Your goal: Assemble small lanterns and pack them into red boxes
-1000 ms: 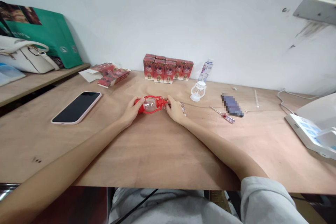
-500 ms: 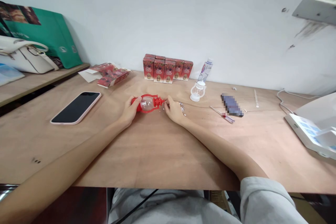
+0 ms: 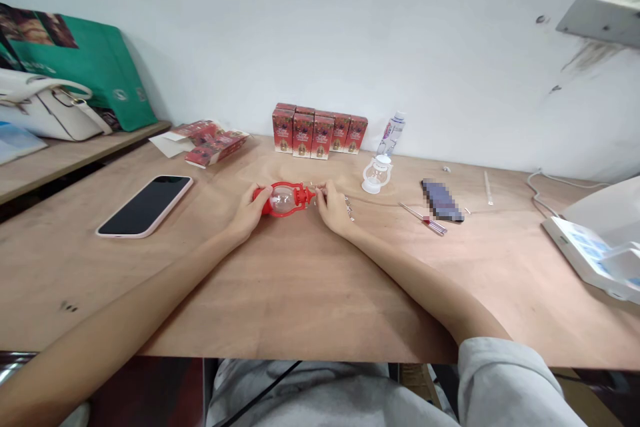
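A small red lantern (image 3: 284,199) with a clear body lies on its side, its top pointing right. My left hand (image 3: 249,210) is closed around its red base. At the lantern's tip, the fingers of my right hand (image 3: 331,207) are pinched together; what they hold, if anything, is too small to make out. Several tiny metallic pieces (image 3: 349,208) lie on the table just beside my right hand, partly hidden by it. Behind and to the right, a white lantern (image 3: 376,175) stands upright.
Several red boxes (image 3: 303,133) stand against the wall, with a clear bottle (image 3: 391,133) to their right. Opened red packaging (image 3: 213,144) and a phone (image 3: 146,205) lie left. A screwdriver (image 3: 425,219), a pixelated dark object (image 3: 442,200) and a white device (image 3: 595,257) are right.
The red lantern and my left hand have shifted slightly right. My right hand stays at the lantern's tip, its fingers slightly rearranged.
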Available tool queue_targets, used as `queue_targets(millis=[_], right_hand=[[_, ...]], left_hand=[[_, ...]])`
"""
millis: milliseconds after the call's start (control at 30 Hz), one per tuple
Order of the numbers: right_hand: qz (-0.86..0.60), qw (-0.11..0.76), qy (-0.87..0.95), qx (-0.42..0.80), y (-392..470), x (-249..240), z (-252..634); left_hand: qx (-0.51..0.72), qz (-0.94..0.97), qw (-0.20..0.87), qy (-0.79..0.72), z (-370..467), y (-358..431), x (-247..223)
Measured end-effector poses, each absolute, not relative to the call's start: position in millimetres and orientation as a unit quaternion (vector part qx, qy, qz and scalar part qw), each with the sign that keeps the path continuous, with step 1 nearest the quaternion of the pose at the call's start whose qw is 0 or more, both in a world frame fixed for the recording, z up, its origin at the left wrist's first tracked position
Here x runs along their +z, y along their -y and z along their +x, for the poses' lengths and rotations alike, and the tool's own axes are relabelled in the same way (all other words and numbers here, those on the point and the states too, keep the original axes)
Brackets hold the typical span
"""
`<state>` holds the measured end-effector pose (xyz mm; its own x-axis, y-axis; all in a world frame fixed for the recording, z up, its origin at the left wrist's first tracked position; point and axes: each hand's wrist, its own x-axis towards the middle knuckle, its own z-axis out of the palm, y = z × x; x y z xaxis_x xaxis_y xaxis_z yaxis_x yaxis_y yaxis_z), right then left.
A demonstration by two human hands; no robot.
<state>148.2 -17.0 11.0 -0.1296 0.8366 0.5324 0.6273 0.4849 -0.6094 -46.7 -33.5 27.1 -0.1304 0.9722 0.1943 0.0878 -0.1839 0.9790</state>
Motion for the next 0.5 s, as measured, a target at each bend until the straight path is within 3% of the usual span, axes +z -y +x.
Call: queue_targets(millis=[500], right_hand=[[-0.490, 0.442, 0.736, 0.149, 17.0, 11.6, 148.7]], left_hand=[[0.570, 0.526, 0.387, -0.499, -47.7, 30.8, 23.8]])
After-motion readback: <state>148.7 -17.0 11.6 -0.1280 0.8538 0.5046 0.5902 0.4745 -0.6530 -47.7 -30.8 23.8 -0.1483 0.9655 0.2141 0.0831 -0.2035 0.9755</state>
